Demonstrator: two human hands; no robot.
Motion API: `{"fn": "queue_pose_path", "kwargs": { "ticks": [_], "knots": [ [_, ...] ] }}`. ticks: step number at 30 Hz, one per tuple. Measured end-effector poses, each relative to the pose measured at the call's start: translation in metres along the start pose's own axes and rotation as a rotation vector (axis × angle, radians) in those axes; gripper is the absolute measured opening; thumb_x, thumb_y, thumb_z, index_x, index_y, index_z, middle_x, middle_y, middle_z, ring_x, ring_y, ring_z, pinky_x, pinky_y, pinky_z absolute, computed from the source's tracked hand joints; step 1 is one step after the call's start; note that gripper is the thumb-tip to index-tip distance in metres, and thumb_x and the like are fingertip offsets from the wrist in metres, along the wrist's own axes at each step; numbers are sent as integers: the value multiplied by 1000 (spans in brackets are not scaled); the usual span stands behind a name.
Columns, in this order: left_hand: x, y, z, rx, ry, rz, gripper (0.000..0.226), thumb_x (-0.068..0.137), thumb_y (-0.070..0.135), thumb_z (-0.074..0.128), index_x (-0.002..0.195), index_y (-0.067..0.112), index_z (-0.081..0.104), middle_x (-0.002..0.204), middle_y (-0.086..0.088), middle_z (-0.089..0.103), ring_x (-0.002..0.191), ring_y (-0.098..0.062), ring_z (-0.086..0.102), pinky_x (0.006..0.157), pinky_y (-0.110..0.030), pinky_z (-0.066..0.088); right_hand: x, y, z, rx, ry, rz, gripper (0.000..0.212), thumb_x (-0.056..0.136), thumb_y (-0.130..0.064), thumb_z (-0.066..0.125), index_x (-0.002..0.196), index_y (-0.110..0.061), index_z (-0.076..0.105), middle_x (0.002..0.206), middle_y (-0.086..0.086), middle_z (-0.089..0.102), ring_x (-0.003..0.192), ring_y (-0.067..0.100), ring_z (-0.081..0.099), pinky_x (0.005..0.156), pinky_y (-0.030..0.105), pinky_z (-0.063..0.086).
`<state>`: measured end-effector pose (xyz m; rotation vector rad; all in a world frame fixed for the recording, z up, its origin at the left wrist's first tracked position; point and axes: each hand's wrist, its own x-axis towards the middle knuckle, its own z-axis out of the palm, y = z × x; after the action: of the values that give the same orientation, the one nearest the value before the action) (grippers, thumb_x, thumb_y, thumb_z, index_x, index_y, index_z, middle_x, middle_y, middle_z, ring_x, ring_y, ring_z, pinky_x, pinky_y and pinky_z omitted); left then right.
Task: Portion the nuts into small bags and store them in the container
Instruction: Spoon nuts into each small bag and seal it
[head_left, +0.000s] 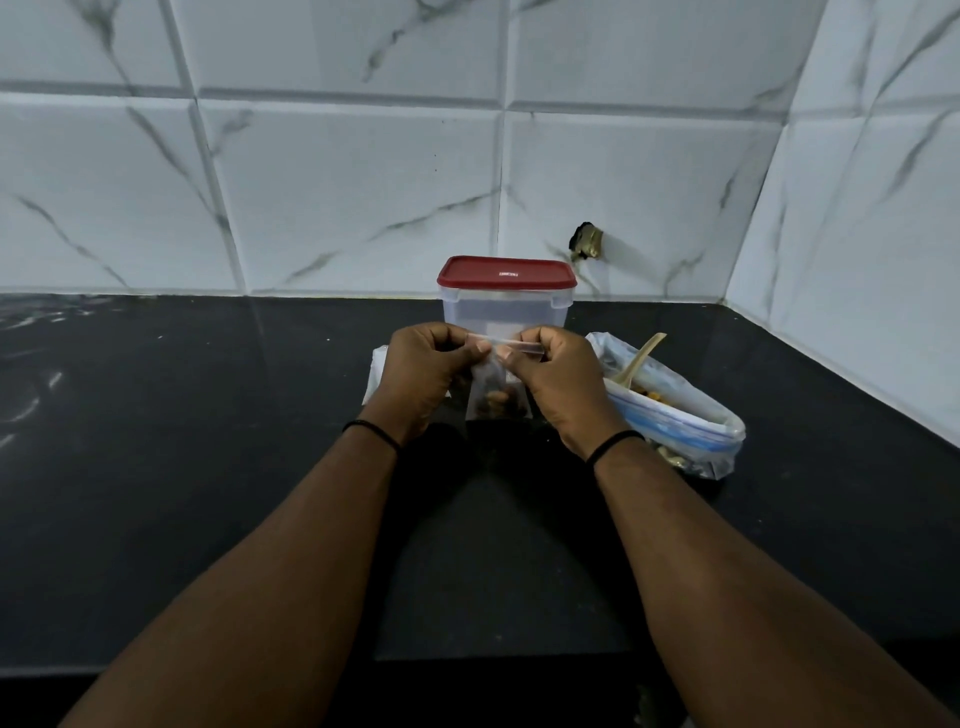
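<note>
Above the black worktop (208, 467), the left hand (423, 371) and right hand (558, 384) both pinch the top strip of a small bag (496, 397) of nuts, in front of the red-lidded container (506, 306).

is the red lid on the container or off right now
On. The red lid sits flat across the top of the clear container, which stands behind both hands. Whether its clips are latched cannot be told.
</note>
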<state>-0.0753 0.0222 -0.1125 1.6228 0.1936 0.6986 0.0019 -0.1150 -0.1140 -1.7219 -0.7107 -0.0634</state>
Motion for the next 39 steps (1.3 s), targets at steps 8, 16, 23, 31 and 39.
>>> {"fn": "queue_pose_path", "kwargs": {
  "ticks": [8, 16, 23, 31, 39],
  "knots": [
    [4, -1, 5, 177, 89, 67, 12, 87, 6, 71, 75, 8, 70, 62, -1, 67, 49, -2, 58, 51, -20, 47, 3, -1, 0, 30, 51, 25, 10, 83, -19, 78, 89, -11, 75, 83, 2, 75, 82, 19, 71, 76, 29, 58],
    [2, 2, 0, 60, 83, 21, 20, 88, 3, 70, 69, 10, 66, 57, 2, 67, 48, -5, 57, 45, -18, 45, 0, 0, -3, 188, 110, 171, 7, 87, -17, 75, 81, -16, 72, 72, 4, 72, 62, 14, 63, 59, 27, 53],
    [-5, 5, 9, -18, 95, 51, 11, 96, 5, 59, 85, 6, 59, 79, -12, 66, 69, -21, 64, 59, -31, 54, -1, -1, -2, 120, 157, 28, 15, 91, -20, 70, 77, -24, 67, 79, 0, 73, 77, 15, 69, 75, 36, 59],
    [-29, 16, 37, 297, 344, 274, 13, 100, 16, 45, 95, 28, 45, 74, 4, 56, 66, -17, 56, 58, -37, 49, -19, -21, 16, -21, 358, -122, 6, 97, -13, 60, 91, -16, 61, 83, -9, 62, 78, 6, 59, 68, 17, 47],
    [-51, 10, -31, 486, 300, 89, 10, 98, 12, 53, 91, 19, 52, 74, 1, 59, 57, -18, 58, 48, -26, 49, -48, -33, 33, 269, -120, 276, 12, 97, -15, 62, 99, -3, 67, 85, 11, 74, 60, 17, 69, 50, 26, 51]
  ]
}}
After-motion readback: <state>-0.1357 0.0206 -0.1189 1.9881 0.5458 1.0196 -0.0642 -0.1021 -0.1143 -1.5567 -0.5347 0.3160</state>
